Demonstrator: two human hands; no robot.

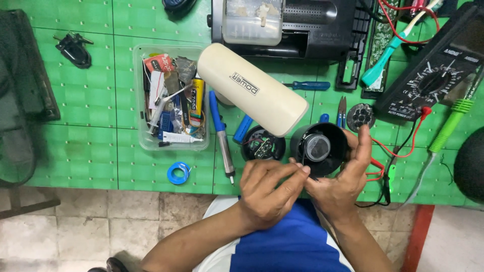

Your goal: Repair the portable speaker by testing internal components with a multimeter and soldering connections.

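My right hand grips a black cup-shaped housing with a round clear lens inside it, held just above the near edge of the green work mat. My left hand pinches at the housing's lower rim with thumb and fingers closed; whatever small piece it pinches is hidden. Just left of the housing lies a second black round part with wires and metal contacts inside. A cream cylindrical body lies slanted behind both parts.
A clear plastic tray of small tools and tubes sits at left. A blue soldering iron, blue tape roll, blue screwdriver, pliers, a black multimeter with red and black leads, and a green-handled tool lie around.
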